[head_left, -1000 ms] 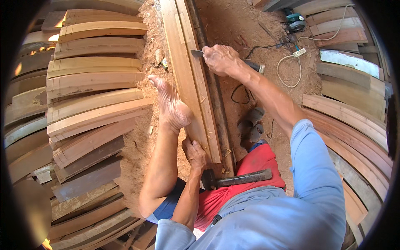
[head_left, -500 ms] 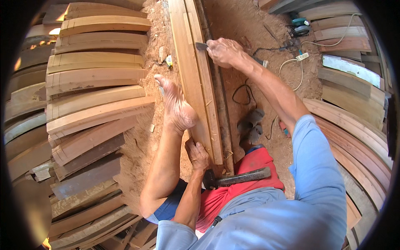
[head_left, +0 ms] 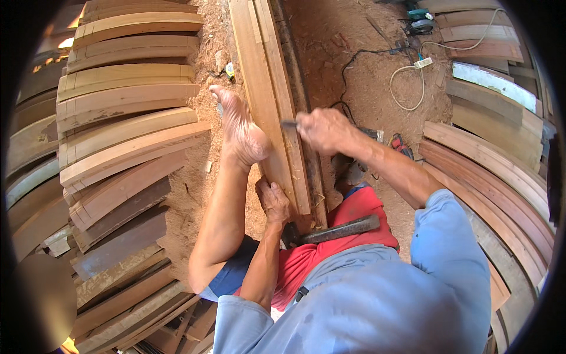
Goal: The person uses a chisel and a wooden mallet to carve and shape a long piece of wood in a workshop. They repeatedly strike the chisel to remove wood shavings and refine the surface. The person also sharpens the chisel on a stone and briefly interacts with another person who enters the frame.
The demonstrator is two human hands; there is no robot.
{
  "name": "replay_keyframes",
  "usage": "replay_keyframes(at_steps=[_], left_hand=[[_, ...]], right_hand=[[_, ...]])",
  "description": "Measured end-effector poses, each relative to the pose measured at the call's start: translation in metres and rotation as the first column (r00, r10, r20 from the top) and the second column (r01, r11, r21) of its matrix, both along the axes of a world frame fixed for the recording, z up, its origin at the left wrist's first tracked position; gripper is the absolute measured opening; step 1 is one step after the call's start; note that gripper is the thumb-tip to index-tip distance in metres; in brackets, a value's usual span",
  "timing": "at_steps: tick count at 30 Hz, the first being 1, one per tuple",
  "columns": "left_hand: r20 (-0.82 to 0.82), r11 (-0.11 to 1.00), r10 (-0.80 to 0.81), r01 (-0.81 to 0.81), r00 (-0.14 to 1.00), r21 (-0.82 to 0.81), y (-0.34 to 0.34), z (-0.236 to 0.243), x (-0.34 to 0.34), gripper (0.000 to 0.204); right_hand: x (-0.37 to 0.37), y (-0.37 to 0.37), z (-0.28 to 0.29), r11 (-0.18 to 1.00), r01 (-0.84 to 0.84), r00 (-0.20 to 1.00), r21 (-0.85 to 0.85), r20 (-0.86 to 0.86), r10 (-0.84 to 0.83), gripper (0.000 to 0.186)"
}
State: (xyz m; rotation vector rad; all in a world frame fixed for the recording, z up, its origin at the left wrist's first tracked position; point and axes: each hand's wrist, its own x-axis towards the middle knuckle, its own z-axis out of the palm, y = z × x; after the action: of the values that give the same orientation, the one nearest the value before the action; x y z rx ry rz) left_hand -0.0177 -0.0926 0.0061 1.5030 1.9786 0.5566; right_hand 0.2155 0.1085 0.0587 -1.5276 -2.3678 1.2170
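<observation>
My right hand [head_left: 323,131] is closed round a chisel-like tool, whose flat dark blade [head_left: 289,124] is at the groove along a long wooden plank [head_left: 268,88]. My left hand [head_left: 272,202] grips the plank's left edge near its close end. Just above that hand, my bare foot [head_left: 239,127] lies against the plank. The plank rests on a darker, rough timber [head_left: 298,76]. Across my lap, below the plank's end, lies a dark, heavy bar-shaped tool [head_left: 336,230], which looks like a mallet or hammer.
Cut boards [head_left: 124,94] lie in rows at the left, with more planks [head_left: 489,171] at the right. A green power tool [head_left: 420,23], a power strip [head_left: 423,62] with cords and a red tool [head_left: 401,144] sit on the shavings-covered floor. A tape measure [head_left: 229,71] lies left of the plank.
My right hand has moved with the blade down the plank toward my body, to about level with my foot. My left hand keeps its grip near the close end.
</observation>
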Motion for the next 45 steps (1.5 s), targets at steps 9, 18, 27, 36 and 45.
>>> replay_keyframes(at_steps=[9, 18, 27, 36, 45], left_hand=[[0.109, 0.999, 0.009, -0.013, 0.994, 0.038, 0.002, 0.002, 0.001, 0.054], [0.193, 0.992, 0.090, -0.106, 0.977, 0.074, 0.000, -0.024, -0.008, 0.063], [0.238, 0.990, 0.071, -0.098, 0.969, 0.105, -0.001, -0.027, -0.010, 0.067], [0.378, 0.979, 0.104, -0.161, 0.920, 0.122, -0.002, -0.022, -0.007, 0.070], [0.419, 0.983, 0.100, -0.155, 0.902, 0.099, -0.002, -0.020, -0.007, 0.065]], right_hand=[[-0.008, -0.033, -0.021, 0.988, 0.034, 0.996, 0.150, -0.082, -0.022, 0.027], [-0.011, -0.083, 0.009, 0.981, 0.158, 0.981, 0.108, 0.099, -0.169, 0.028], [-0.014, -0.088, -0.010, 0.994, -0.004, 1.000, 0.113, 0.023, 0.001, 0.027], [-0.015, -0.138, 0.003, 1.000, 0.020, 0.999, 0.023, 0.029, -0.021, 0.025], [-0.027, -0.199, -0.011, 0.998, 0.054, 0.998, 0.028, -0.031, -0.053, 0.024]])
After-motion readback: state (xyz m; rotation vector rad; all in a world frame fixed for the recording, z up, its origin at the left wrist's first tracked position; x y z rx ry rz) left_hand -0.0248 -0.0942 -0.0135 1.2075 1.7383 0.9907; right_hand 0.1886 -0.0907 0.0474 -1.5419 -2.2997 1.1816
